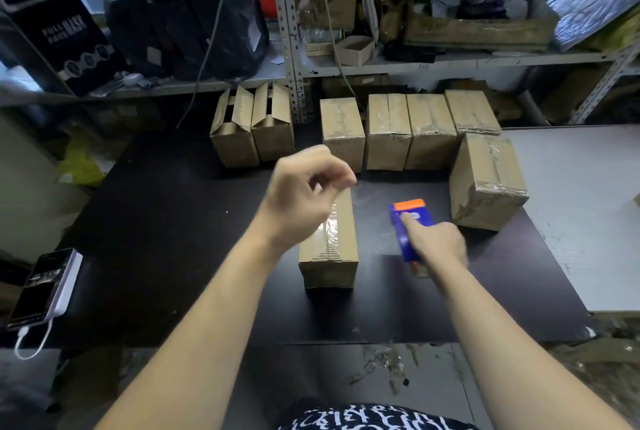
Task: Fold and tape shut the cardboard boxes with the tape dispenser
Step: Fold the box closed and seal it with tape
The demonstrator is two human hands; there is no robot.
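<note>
The box point(332, 249) runs lengthwise away from me. My left hand point(308, 187) curls over its far end, pinch unclear. My right hand point(436, 242) grips the tape dispenser point(412, 222) just right of it.

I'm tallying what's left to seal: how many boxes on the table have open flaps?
2. The left open box stands at the back left; the right open box sits beside it. Hidden ones unlikely.
</note>
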